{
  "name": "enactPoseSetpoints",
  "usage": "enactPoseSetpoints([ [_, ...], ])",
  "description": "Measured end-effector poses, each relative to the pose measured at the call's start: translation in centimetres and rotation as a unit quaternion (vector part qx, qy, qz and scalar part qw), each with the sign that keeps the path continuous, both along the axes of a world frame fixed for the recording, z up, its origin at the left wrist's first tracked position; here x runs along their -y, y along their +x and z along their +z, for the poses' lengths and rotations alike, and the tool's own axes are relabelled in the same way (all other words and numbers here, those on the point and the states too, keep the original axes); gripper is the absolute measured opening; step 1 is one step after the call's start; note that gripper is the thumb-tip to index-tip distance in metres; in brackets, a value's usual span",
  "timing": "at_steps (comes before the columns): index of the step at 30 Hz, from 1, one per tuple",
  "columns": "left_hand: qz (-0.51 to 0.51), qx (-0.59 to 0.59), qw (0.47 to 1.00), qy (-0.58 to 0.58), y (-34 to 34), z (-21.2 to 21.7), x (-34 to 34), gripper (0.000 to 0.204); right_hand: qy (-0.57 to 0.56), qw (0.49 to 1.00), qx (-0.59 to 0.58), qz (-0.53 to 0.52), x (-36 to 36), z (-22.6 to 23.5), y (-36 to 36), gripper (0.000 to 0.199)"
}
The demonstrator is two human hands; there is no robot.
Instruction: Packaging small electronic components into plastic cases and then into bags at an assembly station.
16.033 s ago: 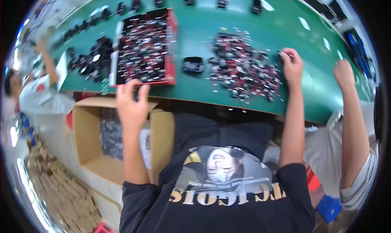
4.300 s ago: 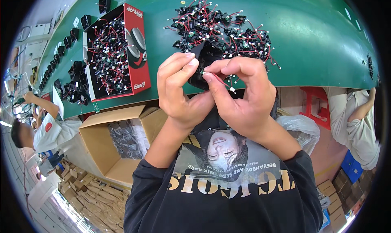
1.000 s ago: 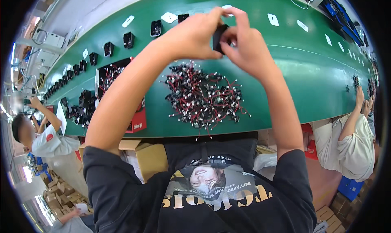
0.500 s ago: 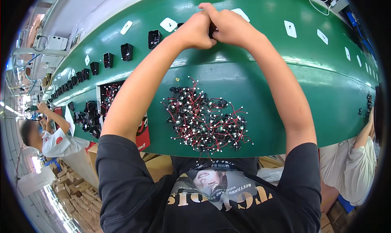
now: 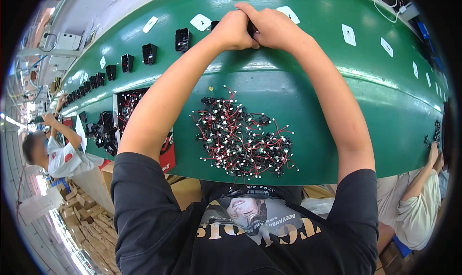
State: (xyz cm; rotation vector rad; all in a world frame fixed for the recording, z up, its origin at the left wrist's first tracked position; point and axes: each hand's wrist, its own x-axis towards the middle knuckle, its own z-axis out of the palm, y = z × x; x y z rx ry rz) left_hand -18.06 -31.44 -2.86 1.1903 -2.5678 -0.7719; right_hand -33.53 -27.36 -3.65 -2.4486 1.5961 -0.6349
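Note:
My left hand (image 5: 235, 31) and my right hand (image 5: 274, 29) meet over the far part of the green table. Both are closed around a black plastic part (image 5: 251, 30), mostly hidden between the fingers; it resembles the open black housings standing in the row. The right index finger stretches over the top of it. Left of my hands stands an open black housing (image 5: 183, 39), and another dark piece (image 5: 214, 24) shows partly behind my left hand. Closer to my body lies a heap of small black parts with red wires and white connectors (image 5: 240, 138).
More black housings (image 5: 149, 54) and white rounded plates (image 5: 200, 22) line the green table (image 5: 317, 150). A box of wired parts (image 5: 126, 106) and a black pile (image 5: 102, 131) are at left. Co-workers sit left (image 5: 67, 155) and right (image 5: 414, 198).
My hands stay together on the black part with almost no shift. The whole view tilts slightly. The left co-worker's arms have risen a little, and the right co-worker's hands come further into view.

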Motion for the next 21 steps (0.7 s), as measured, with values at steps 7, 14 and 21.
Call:
enactPoseSetpoints([
  [7,-0.062,-0.012,0.998,-0.015,-1.2,-1.7,-0.4,0.036,0.021,0.994,0.053,0.092,0.8,-2.7,-2.4,0.073],
  [14,0.023,0.145,0.966,-0.212,-0.5,2.4,-7.3,0.05,0.06,0.995,0.019,0.082,0.6,-0.5,-1.6,0.061],
  [21,-0.003,-0.269,0.942,-0.2,23.2,13.6,-32.0,0.039,0.024,0.998,0.016,0.051,-4.1,5.8,-5.1,0.064],
])
